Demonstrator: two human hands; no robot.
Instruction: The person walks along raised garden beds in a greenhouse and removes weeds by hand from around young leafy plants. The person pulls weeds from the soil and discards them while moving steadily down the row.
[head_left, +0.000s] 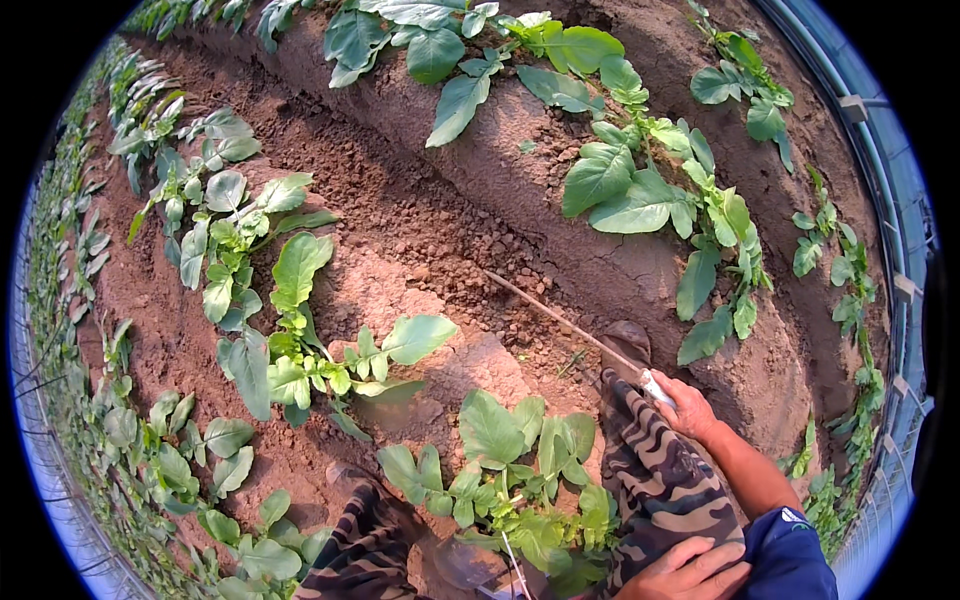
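Note:
In my right hand (684, 405) is the white-wrapped handle of a thin, long rod (559, 316), its far end at the loose soil of the furrow. My left hand (686, 570) lies with its fingers somewhat apart over my camouflage trouser leg (667, 480), at the bottom edge; its palm is hidden. A leafy radish-like plant (491, 435) grows between my legs, with a thin pale string or wire (514, 559) below it. Another such plant (296, 375) stands on the ridge to the left.
Rows of leafy plants (637, 199) grow on raised soil ridges. A furrow of crumbly soil (420, 217) runs between two ridges. My shoe (627, 341) rests near the furrow. A pipe frame with plastic sheeting (889, 217) curves along the right side.

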